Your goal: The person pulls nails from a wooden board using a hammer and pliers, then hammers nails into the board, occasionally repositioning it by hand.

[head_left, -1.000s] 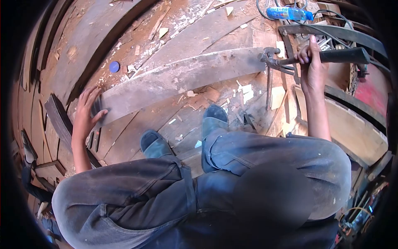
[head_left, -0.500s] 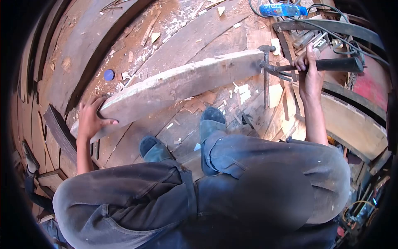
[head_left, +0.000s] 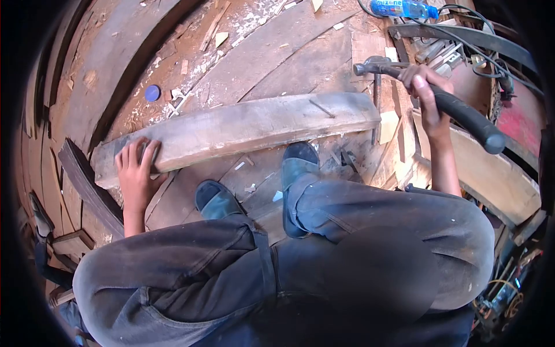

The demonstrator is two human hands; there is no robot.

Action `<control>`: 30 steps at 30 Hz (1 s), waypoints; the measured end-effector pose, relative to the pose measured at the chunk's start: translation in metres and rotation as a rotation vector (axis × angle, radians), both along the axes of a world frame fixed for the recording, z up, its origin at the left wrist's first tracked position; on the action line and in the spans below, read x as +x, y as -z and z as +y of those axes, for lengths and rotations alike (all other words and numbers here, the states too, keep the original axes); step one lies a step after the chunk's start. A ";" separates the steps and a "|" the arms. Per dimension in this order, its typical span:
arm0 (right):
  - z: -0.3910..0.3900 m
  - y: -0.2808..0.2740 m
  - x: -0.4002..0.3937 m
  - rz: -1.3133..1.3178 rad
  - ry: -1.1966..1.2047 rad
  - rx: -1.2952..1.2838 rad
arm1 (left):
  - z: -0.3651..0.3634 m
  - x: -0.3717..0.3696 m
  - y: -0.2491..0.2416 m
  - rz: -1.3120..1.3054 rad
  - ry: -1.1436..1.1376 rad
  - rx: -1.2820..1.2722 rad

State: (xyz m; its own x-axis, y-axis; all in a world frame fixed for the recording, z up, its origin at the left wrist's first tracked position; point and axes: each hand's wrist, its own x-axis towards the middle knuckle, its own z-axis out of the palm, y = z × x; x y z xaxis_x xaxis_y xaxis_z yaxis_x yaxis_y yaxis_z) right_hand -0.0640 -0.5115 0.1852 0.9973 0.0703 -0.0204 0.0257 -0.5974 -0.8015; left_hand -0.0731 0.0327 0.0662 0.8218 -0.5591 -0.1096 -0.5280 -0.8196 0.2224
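A curved wooden beam (head_left: 231, 128) lies across the floorboards in front of my feet, its broad face turned up. Near its right end a nail (head_left: 322, 109) sticks out at a slant. My left hand (head_left: 139, 162) grips the beam's left end, fingers over the top face and thumb at the near edge. Raised above and right of the beam, my right hand (head_left: 428, 92) is closed round a claw hammer (head_left: 468, 118) with a black handle. The hammer's head points left and is apart from the nail. Behind it, a second hammer (head_left: 377, 95) is partly hidden beyond the beam's right end.
A blue bottle (head_left: 404, 8) and a black cable (head_left: 445, 36) lie at the upper right. Curved timbers (head_left: 124, 75) stand on the left. The floor carries wood chips and a blue cap (head_left: 152, 93). More curved planks (head_left: 471, 165) are by my right knee.
The beam has been turned so its face with the nail shows on top, and its right end sits nearer me. The hammer has moved off the beam's end and swung round in my right hand.
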 end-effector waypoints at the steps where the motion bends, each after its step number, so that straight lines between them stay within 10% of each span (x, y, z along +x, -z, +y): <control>1: 0.002 0.004 0.000 0.008 -0.015 0.016 | 0.003 0.001 0.004 0.059 0.007 0.043; 16: 0.056 0.059 -0.004 0.076 0.570 1.268 | 0.001 0.010 0.022 0.190 0.059 -0.148; 30: 0.054 0.077 -0.056 0.063 0.163 0.722 | 0.006 0.056 0.016 0.406 0.108 -0.208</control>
